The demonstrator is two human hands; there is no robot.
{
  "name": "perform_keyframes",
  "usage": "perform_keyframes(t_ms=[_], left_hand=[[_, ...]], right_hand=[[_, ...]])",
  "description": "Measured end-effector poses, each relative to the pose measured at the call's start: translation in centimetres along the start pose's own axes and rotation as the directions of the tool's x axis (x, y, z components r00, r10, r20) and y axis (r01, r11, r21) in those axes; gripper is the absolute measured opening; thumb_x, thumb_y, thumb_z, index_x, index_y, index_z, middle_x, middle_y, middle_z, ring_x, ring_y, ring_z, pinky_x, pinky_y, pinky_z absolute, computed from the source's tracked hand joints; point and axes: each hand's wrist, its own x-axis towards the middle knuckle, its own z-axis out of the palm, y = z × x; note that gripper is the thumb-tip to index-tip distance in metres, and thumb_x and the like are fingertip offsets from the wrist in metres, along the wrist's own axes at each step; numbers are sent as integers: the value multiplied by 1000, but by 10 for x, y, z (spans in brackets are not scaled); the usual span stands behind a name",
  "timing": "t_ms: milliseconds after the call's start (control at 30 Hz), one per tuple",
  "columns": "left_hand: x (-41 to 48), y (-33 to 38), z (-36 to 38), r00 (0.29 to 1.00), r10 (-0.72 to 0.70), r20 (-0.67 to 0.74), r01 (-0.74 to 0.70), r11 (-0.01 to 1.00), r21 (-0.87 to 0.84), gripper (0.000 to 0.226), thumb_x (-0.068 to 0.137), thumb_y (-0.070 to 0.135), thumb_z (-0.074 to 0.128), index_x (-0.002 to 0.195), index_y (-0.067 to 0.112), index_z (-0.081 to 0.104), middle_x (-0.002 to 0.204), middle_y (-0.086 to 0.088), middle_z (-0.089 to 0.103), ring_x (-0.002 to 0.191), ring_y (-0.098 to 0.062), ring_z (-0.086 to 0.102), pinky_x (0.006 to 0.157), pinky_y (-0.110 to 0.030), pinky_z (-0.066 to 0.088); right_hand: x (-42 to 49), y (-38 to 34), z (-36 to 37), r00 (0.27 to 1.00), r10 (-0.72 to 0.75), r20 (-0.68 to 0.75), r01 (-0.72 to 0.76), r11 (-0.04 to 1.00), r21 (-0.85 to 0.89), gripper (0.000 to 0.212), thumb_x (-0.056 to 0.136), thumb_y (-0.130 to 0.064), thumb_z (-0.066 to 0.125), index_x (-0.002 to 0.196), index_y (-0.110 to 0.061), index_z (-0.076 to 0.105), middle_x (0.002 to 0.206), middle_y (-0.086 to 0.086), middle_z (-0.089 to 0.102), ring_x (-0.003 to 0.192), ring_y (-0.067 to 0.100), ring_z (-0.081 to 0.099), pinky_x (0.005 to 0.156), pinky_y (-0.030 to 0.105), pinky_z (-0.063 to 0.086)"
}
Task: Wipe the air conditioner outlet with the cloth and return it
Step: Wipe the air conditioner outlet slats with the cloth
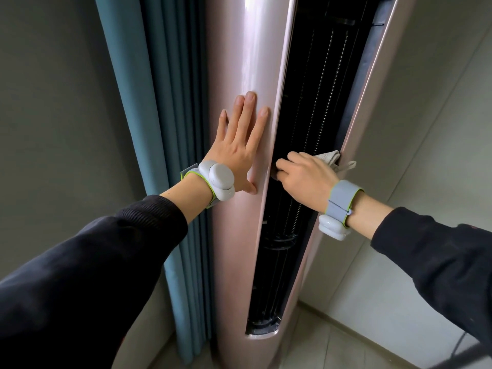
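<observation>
Blue curtain (pixel 159 129) hangs against grey wall (pixel 53 102); tiled floor (pixel 332 342) below.

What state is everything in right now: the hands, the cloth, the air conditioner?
Left hand: flat, fingers straight, on the casing.
Right hand: grips the cloth in the outlet.
Cloth: bunched, at the outlet's right edge.
Outlet: open, dark inside.
Curtain: hanging in folds.

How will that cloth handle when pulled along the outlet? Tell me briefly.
Probably floppy: the cloth bunches under the right hand, a loop dangling loose. Likely light: one hand holds it. It could snag inside the dark outlet.
</observation>
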Motion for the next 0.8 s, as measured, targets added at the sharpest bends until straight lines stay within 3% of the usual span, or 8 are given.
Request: perform_keyframes(t_ms=[200,400,600,800], left_hand=[[1,1,1,1000,-9,-5,9,1000,10,163,29,64,84,148,5,-9,154,-32,-3,141,-49,-4,110,-65,16],[2,0,1,1000,-11,-5,11,1000,7,162,30,64,84,148,5,-10,154,-32,-4,141,-50,-5,110,-66,15],[1,1,1,1000,-6,-7,6,1000,1,163,29,65,84,148,4,-9,154,-32,-3,141,-49,-3,110,-65,17],[1,0,0,1000,-7,1,7,1000,-4,162,31,65,84,149,4,-8,154,-31,-4,141,-49,-5,110,-65,16]], right_hand=[[2,-10,5,994,-44,100,43,999,14,13,63,-19,81,56,-24,71,67,-10,66,65,11,63,57,18,52],[-1,2,-1,1000,10,17,-10,999,39,15,64,-9,78,56,-17,68,67,-3,64,63,18,61,55,24,50],[-1,-13,7,991,-48,127,46,999,16,12,67,-19,78,59,-25,72,71,-11,67,69,11,63,60,20,51],[0,-14,8,992,-41,121,41,999,3,14,66,-16,77,57,-24,71,70,-10,67,68,14,63,59,20,51]])
